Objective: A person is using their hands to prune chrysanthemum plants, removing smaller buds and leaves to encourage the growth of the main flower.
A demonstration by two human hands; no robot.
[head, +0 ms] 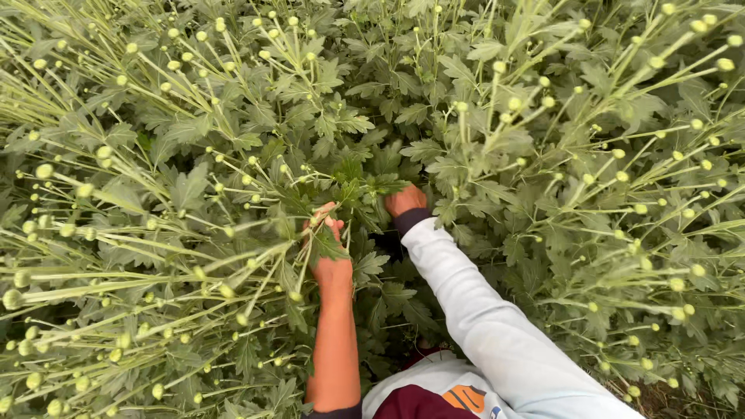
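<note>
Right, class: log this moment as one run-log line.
left hand: grips leafy green stems | right hand: reaches into leaves, fingers hidden | around: round pale green flower buds

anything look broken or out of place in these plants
Nothing stands out. The left hand grips a leafy stem and the right hand reaches into the leaves beside it. The green buds look closed and whole; no snapped stalks show.
</note>
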